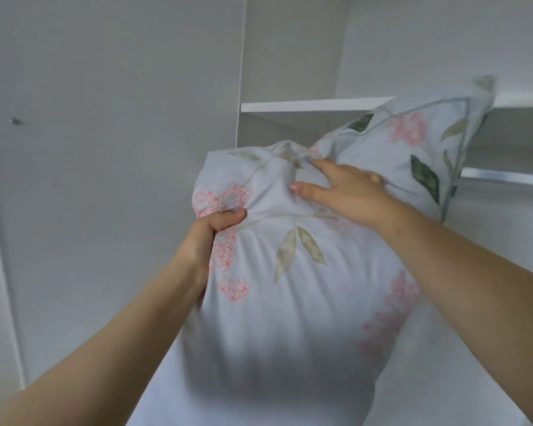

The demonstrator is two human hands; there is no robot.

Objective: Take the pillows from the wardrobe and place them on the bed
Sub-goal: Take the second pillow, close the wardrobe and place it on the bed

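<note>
Pillows, floral print, two. Front pillow (283,287): held up before the wardrobe (120,118), left hand (203,238) clutching bunched fabric at its side, right hand (345,192) gripping its top. Second pillow (413,149): just behind the right hand, top corner crossing one white shelf (305,105).

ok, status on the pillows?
Left hand grips front floral pillow at its side. Right hand pinches its top. Second floral pillow behind, against wardrobe shelf. Nothing blocking.
</note>
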